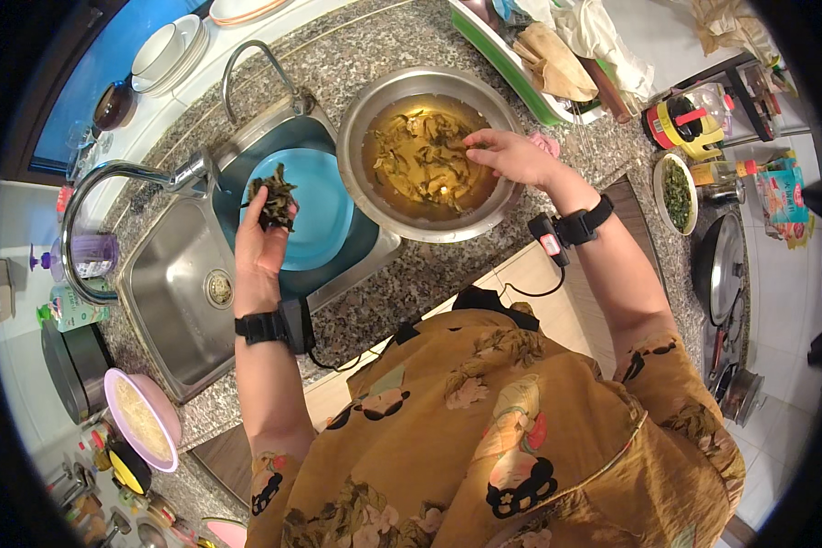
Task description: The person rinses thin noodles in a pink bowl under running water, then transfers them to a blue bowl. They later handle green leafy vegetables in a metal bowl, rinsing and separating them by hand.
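My left hand [267, 236] holds a clump of dark, wet leafy pieces [272, 198] above a blue plastic basin [318, 205], which sits in the right bowl of the steel sink. On the counter to the right stands a wide stainless steel bowl [363, 198] of brownish liquid, with more dark leafy pieces [425, 151] floating in it. Over the right side of that bowl is my right hand [503, 154], its fingertips close together near the liquid. Whether a small piece is between those fingertips is not clear.
Two curved taps, one chrome [75, 226] and one thinner [227, 75], rise behind the sink [178, 294]. A green-and-white container [507, 75] stands beyond the steel bowl. At right are a dish of chopped greens [677, 195] and a lidded pan [723, 267]; a pink bowl [168, 418] is lower left.
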`<act>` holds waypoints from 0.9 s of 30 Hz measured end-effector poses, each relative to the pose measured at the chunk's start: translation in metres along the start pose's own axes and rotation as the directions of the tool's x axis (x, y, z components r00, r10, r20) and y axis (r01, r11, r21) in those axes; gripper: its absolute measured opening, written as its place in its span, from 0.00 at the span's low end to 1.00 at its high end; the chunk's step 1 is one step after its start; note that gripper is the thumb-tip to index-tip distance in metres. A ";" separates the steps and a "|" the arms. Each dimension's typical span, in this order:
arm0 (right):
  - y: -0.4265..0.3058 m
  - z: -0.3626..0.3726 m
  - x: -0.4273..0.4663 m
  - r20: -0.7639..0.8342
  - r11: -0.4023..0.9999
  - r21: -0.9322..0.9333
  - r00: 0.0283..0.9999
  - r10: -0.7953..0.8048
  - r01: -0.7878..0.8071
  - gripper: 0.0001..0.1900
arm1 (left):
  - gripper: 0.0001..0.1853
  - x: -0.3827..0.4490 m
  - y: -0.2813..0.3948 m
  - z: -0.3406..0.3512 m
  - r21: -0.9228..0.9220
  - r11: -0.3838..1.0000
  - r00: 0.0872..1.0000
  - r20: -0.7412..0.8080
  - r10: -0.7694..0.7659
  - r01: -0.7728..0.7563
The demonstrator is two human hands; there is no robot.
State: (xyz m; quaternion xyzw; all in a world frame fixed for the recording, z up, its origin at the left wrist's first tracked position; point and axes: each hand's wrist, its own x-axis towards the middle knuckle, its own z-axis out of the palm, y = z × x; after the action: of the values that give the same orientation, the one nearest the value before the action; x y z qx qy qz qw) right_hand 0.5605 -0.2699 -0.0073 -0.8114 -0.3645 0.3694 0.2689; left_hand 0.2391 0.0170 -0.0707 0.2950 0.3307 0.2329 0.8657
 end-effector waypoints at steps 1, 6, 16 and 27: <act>0.003 0.000 0.005 -0.018 0.998 -0.037 0.999 -0.051 0.050 0.22 | 0.23 0.005 -0.009 -0.005 -0.004 1.000 0.996 -0.079 -0.029 0.029; -0.018 -0.009 0.007 0.021 0.966 -0.257 1.000 -0.021 0.025 0.25 | 0.45 0.009 -0.029 -0.019 0.055 0.981 0.937 -0.312 -0.159 0.185; -0.074 0.035 0.060 0.331 0.570 -0.685 0.891 -0.311 0.454 0.29 | 0.35 0.008 -0.016 0.038 0.234 0.967 0.985 -0.111 0.131 -0.102; -0.027 0.015 0.046 0.323 0.634 -0.677 0.925 -0.200 0.373 0.34 | 0.27 0.040 -0.036 -0.009 0.299 0.947 0.942 -0.271 0.200 -0.115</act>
State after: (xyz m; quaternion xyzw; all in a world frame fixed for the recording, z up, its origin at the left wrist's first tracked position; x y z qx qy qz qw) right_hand 0.5589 -0.2157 -0.0158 -0.7362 -0.6326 0.2325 -0.0613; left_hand 0.2670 0.0179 -0.1174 0.4014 0.4617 0.2949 0.7340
